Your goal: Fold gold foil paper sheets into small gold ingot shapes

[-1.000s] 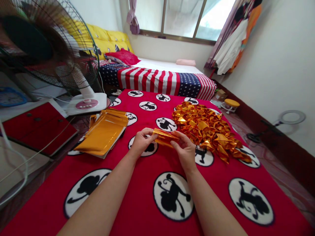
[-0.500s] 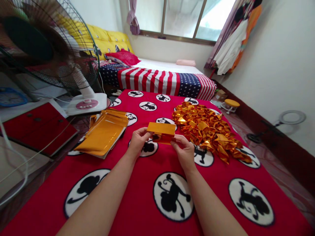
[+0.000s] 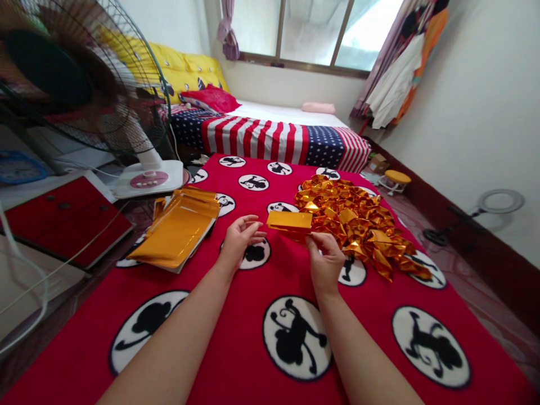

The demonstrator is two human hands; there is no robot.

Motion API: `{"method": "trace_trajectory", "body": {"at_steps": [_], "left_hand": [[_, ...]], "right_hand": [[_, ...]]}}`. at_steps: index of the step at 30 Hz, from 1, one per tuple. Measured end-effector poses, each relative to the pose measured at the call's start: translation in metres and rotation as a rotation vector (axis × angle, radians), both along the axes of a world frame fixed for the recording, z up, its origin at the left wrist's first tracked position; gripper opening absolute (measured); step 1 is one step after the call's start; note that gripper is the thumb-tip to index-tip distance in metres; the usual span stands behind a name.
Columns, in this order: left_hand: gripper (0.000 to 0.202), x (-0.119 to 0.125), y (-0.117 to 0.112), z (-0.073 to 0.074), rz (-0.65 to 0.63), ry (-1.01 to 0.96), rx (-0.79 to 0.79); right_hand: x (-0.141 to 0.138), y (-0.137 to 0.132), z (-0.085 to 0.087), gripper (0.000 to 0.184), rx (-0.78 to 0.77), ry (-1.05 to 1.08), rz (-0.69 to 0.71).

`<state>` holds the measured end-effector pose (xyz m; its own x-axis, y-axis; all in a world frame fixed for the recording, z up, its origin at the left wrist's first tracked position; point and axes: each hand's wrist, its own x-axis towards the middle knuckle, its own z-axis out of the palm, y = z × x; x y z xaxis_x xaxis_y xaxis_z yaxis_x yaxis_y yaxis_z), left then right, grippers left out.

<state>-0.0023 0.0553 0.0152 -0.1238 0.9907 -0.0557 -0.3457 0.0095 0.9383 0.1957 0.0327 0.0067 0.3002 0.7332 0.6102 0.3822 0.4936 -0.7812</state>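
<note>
A folded sheet of shiny gold paper point(image 3: 291, 220) hangs above the red cloth point(image 3: 236, 349), pinched at its near right corner by my right hand point(image 3: 325, 260). My left hand point(image 3: 239, 243) is off the paper, a small gap to its left, with fingers apart and nothing in them. To the left lies a stack of flat gold paper sheets point(image 3: 175, 230), some with pale edges. A heap of folded gold paper pieces point(image 3: 354, 216) spreads over the cloth on the right, just beyond my right hand.
A fan point(image 3: 147, 169) with blurred blades stands at the left beside a red-topped box point(image 3: 63, 216). Behind the cloth-covered surface is a bed with a flag-patterned cover point(image 3: 261, 138). A yellow stool point(image 3: 397, 177) and a ring-light stand point(image 3: 476, 214) are on the floor at right.
My left hand has let go of the folded gold paper. My right hand has moved slightly right with the paper, which now looks flatter.
</note>
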Motion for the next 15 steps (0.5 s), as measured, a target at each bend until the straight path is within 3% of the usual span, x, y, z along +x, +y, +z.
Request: {"method": "trace_trajectory", "body": {"at_steps": [4,9,15], "left_hand": [[0.046,0.0,-0.003,0.004,-0.104,0.009,-0.051],[0.061,0.007,-0.008,0.005,-0.329,-0.086,-0.028],[0.091,0.013,-0.011,0.003,-0.403,-0.032,0.041]], "right_hand": [[0.0,-0.001,0.002,0.008,0.084,-0.078,-0.069],[-0.005,-0.007,0.003,0.016,0.077,-0.343,0.006],[-0.011,-0.011,0.005,0.014,0.083,-0.634,0.068]]}}
